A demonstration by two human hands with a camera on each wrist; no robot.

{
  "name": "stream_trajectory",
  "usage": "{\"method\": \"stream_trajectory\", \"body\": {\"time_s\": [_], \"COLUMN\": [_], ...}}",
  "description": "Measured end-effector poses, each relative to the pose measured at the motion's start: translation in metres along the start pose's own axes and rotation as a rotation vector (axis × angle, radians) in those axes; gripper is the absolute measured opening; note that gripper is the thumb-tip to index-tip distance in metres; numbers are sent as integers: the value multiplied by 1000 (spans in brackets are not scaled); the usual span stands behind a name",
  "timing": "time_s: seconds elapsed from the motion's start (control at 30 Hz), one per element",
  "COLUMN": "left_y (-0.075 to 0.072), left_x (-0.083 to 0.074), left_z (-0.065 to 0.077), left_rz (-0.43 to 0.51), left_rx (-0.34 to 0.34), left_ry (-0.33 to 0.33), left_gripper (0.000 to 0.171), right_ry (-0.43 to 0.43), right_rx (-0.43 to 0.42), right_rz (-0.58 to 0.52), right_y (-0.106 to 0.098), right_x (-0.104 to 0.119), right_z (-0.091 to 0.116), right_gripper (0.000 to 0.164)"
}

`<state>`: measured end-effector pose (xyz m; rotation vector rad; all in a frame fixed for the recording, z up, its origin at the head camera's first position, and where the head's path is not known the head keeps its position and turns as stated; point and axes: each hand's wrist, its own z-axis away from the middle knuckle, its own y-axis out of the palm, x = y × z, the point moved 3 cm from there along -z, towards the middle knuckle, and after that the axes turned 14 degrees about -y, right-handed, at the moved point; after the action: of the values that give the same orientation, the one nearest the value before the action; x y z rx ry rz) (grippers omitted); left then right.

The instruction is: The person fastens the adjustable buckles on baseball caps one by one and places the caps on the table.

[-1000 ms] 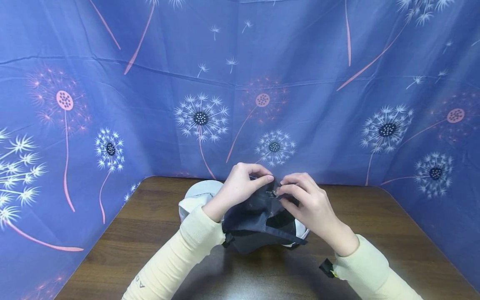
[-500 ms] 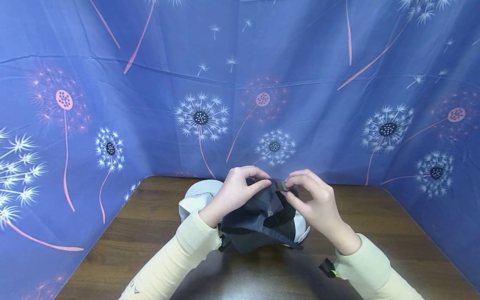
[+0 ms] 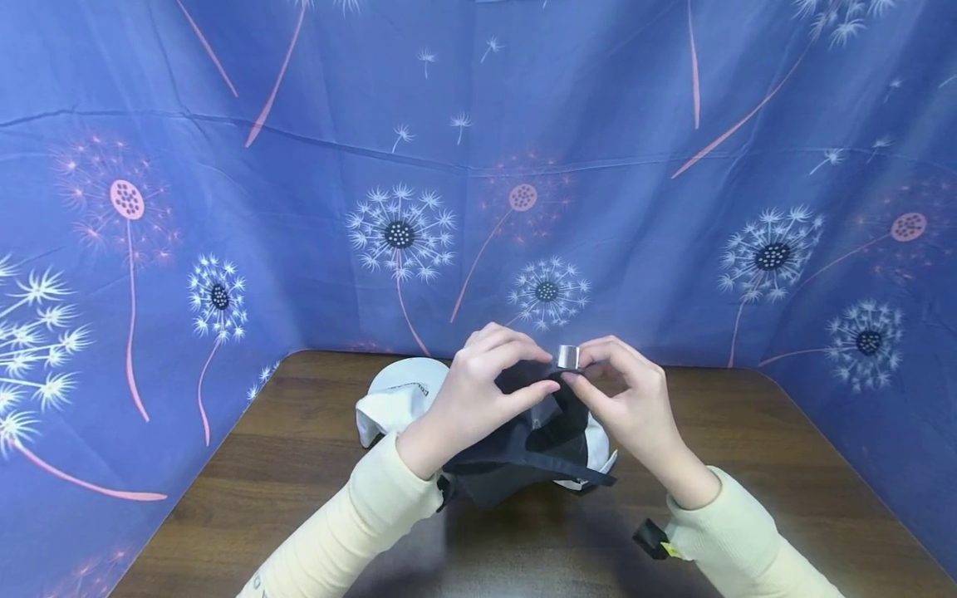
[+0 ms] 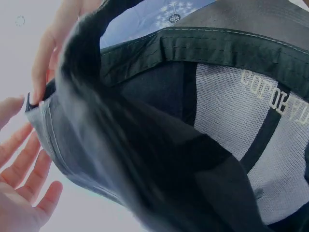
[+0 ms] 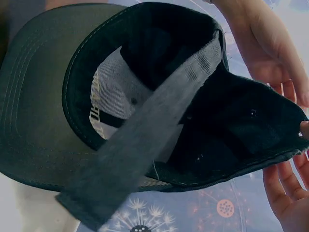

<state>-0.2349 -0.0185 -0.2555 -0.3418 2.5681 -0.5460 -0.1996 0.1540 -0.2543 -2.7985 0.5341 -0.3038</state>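
A dark baseball cap (image 3: 486,473) is held up over the table, its hollow inside and mesh panels showing in both wrist views. A loose fabric strap (image 5: 140,130) hangs across its opening. At the cap's upper back edge sits a shiny metal buckle (image 3: 568,357). My right hand (image 3: 631,399) pinches the cap's edge by this buckle between thumb and fingers. From the other side, my left hand (image 3: 486,378) grips the dark fabric, with its index fingertip close to the buckle. Parts of the fingers are hidden behind the cap in the wrist views.
A white cap (image 3: 392,399) with dark lettering lies behind the left forearm. More white headwear (image 3: 598,448) peeks out right of the dark cap. The brown wooden table (image 3: 284,465) is backed by a blue dandelion-print cloth (image 3: 643,274).
The buckle has turned its shiny face into view and risen slightly with the right hand. My left hand's index finger and thumb have spread apart and shifted right towards the buckle.
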Motion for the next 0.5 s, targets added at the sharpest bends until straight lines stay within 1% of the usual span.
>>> {"method": "stream_trajectory", "body": {"time_s": [0.17,0.37,0.5], "left_y": [0,0,0], "left_x": [-7,-8,-7], "left_z": [0,-1,0], "left_rz": [-67,-134,-158], "left_rx": [-41,-83,-102], "left_ry": [65,126,152], "left_gripper": [16,10,8], "right_ry": [24,49,37], "right_rx": [-3,19,38], "right_rz": [-27,-80,-179], "right_y": [1,0,-2], "right_x": [-15,-16,-15], "right_z": [13,17,17], "right_gripper": [32,31,27]}}
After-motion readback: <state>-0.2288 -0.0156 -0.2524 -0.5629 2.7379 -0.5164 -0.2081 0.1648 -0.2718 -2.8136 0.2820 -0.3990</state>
